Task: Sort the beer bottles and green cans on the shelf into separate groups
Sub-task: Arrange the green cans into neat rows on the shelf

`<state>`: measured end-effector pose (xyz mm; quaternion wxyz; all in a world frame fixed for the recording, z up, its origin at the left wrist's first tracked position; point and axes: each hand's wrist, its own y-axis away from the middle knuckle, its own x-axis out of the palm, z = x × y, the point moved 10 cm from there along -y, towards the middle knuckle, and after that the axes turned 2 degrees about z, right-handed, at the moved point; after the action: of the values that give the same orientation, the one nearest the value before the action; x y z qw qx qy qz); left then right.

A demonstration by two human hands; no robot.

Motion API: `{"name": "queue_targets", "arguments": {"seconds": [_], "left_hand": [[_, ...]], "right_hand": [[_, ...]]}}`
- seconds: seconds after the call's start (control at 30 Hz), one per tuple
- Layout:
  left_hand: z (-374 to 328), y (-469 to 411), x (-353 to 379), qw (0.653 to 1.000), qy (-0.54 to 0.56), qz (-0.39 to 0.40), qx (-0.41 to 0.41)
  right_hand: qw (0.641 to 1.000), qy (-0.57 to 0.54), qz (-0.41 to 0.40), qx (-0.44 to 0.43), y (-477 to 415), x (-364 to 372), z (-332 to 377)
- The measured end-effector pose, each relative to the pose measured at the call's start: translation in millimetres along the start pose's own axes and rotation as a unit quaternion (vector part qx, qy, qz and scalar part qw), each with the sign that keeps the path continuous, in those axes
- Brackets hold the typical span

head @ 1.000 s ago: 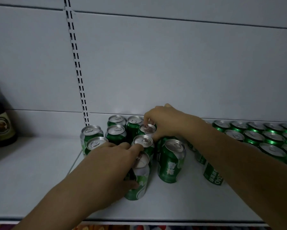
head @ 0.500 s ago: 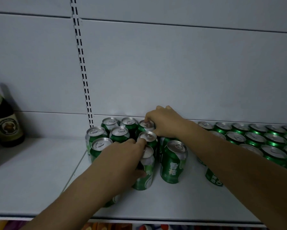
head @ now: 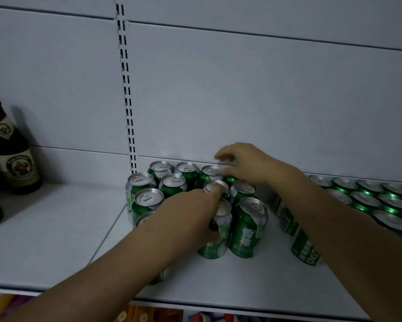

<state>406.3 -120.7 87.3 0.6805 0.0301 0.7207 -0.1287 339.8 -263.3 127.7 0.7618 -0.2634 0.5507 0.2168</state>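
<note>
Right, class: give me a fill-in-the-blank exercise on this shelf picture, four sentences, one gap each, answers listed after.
1. The cans in the middle cluster are coloured ____.
2. The dark beer bottles stand at the far ____ of the shelf.
3. The left hand is wrapped round a ____.
4. The right hand hovers over the ____ row of the cluster.

Missing words: green; left; can; back
</note>
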Motion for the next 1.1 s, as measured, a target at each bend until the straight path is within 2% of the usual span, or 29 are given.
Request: {"name": "queue_targets", "arguments": {"seconds": [0.1, 0.2, 0.27, 0.33, 0.47, 0.57, 0.6, 0.73, 0.8, 0.87, 0.93, 1.0, 1.1], "left_hand": [[0.7, 6.4, -4.2, 1.0, -0.011, -0.012, 0.012], [6.9, 6.3, -5.3, 1.0, -0.003, 0.007, 0.003], [9.6, 1.8, -2.8, 1.0, 0.012, 0.026, -0.008], [8.7, -2.5, -1.4, 0.999, 0.018, 0.04, -0.013], [4.9, -3.1, -0.9, 0.999, 0.016, 0.046, -0.006], [3.5, 7.2, -11.1, 1.0, -0.004, 0.003, 0.002], [6.5, 14.0, -16.6, 1.0, -0.002, -0.017, 0.001], [41.9, 60.1, -46.1, 0.99, 0.1, -0.095, 0.007], [68.8, 86.6, -49.0, 0.984, 0.138, -0.108, -0.014], [91.1, 106.1, -41.5, 0.978, 0.162, -0.117, -0.057], [102.3, 117.3, -25.8, 0.966, 0.208, -0.123, -0.097], [99.3, 118.4, -1.4, 0.948, 0.275, -0.112, -0.116], [90.3, 112.1, 31.9, 0.914, 0.374, -0.118, -0.107]], "right_hand": [[0.973, -0.178, -0.143, 0.027, 50.7, -25.2, -14.8], [0.898, -0.346, -0.244, 0.117, 109.3, -4.5, -38.2], [0.849, -0.446, -0.227, 0.173, 127.8, 33.6, -47.2], [0.811, -0.521, -0.186, 0.19, 128.5, 64.9, -42.8], [0.787, -0.559, -0.179, 0.19, 127.5, 81.5, -35.5], [0.798, -0.545, -0.185, 0.18, 130.7, 76.2, -36.3], [0.812, -0.525, -0.194, 0.168, 132.2, 69.9, -34.8], [0.887, -0.378, -0.25, 0.092, 139.5, 14.2, -14.7], [0.928, -0.28, -0.244, 0.04, 128.6, -9.7, 3.7], [0.962, -0.201, -0.185, 0.002, 101.1, -18.7, 26.7], [0.987, -0.129, -0.089, -0.03, 64.5, -11.1, 50.7], [0.997, -0.062, -0.003, -0.055, 28.8, 4.6, 66.1], [0.993, 0.017, 0.085, -0.074, -13.0, 31.7, 75.8]]}}
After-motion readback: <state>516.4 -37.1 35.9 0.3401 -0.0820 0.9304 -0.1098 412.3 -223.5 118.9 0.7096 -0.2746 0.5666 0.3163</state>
